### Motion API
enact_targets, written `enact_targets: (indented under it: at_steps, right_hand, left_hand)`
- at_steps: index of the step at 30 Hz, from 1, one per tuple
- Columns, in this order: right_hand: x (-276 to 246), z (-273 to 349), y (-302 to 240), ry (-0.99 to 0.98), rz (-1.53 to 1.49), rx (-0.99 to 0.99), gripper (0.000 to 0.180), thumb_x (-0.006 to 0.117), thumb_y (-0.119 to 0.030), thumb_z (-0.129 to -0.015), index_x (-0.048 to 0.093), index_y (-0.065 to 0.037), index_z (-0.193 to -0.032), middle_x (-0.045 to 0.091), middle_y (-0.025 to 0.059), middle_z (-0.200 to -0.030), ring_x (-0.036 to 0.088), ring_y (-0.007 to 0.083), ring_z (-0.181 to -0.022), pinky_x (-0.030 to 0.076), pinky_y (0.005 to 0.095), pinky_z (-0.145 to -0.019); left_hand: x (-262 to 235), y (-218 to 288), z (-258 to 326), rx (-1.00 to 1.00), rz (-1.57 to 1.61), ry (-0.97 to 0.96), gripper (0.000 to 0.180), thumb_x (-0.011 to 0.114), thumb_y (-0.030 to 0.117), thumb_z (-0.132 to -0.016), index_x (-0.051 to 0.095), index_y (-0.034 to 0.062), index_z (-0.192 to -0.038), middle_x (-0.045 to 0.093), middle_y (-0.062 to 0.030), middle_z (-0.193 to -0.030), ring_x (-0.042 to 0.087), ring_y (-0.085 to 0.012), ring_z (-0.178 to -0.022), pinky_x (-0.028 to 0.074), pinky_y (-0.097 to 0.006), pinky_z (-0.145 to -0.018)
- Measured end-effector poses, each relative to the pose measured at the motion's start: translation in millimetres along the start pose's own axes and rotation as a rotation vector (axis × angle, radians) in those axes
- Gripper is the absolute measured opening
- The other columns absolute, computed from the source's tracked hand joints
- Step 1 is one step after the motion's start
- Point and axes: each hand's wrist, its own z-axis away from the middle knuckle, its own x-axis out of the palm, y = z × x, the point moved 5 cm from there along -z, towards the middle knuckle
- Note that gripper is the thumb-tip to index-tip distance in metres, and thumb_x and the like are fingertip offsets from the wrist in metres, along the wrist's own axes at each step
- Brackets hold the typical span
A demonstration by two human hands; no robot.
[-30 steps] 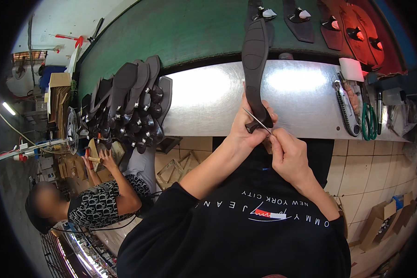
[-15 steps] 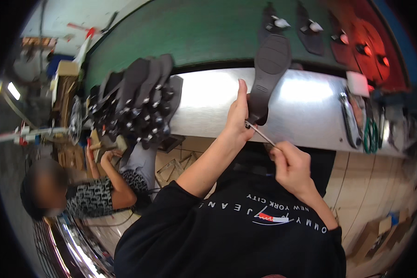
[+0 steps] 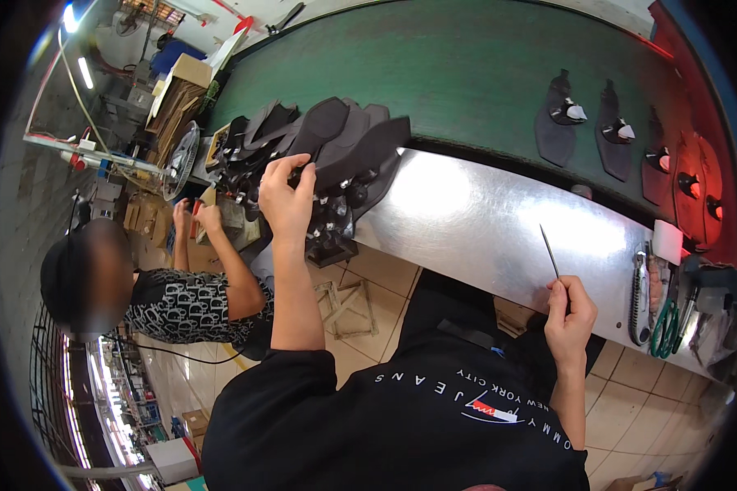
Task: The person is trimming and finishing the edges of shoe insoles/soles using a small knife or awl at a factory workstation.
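Note:
My left hand (image 3: 288, 196) is at the near side of a pile of black sandals (image 3: 327, 123), its thumb and fingers bent together. It seems to pinch the end of a dark sandal (image 3: 364, 154) whose sole slants up to the right across the pile; the exact grip is partly hidden. Shiny dark straps and small bright fittings show below the soles. To the right, my right hand (image 3: 571, 315) is closed on a thin pointed metal rod (image 3: 549, 248), which points up over the metal table (image 3: 467, 213).
Behind the table runs a green conveyor belt (image 3: 467, 74) with several sandals at its right, some under red light. Green-handled scissors (image 3: 666, 326) and a utility knife (image 3: 639, 299) lie at the table's right end. A co-worker (image 3: 196, 295) sits at the left, near a fan (image 3: 182, 161).
My left hand has gone from mid-table left to the pile, and the sandal it held there has left that spot. My right hand has drawn away with the rod, now pointing upward. The view has turned left.

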Motion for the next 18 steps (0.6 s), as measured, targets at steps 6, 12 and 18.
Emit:
enact_targets:
  at_steps: [6,12,18]
  right_hand:
    - [-17,-6,1,0.116,0.113,-0.073,0.005,0.060,-0.002,-0.087,0.062,0.001,-0.088,0.062,0.0135,-0.079,0.059,0.0251,-0.066,0.046,0.0324,-0.062]
    - [-31,3,20,0.174,0.067,-0.014,0.006,0.062,-0.002,-0.084,0.065,0.000,-0.090,0.062,0.0134,-0.080,0.061,0.0288,-0.069,0.048,0.0348,-0.063]
    - [-27,0,38,0.209,0.134,-0.102,0.011,0.061,-0.011,-0.086,0.067,-0.002,-0.091,0.063,0.0140,-0.083,0.063,0.0320,-0.076,0.050,0.0392,-0.067]
  left_hand:
    - [62,4,21,0.270,-0.333,-0.152,0.020,0.070,0.030,-0.080,0.074,0.0099,-0.078,0.070,-0.0038,-0.097,0.064,-0.0217,-0.095,0.031,-0.048,-0.101]
    - [73,7,22,0.374,-0.237,-0.028,0.024,0.069,0.032,-0.083,0.070,0.0129,-0.070,0.069,0.0044,-0.092,0.061,-0.0167,-0.095,0.030,-0.045,-0.099]
    - [69,20,26,0.504,-0.337,-0.165,0.022,0.070,0.031,-0.081,0.077,0.0104,-0.077,0.070,-0.0063,-0.099,0.062,-0.0216,-0.101,0.031,-0.048,-0.099]
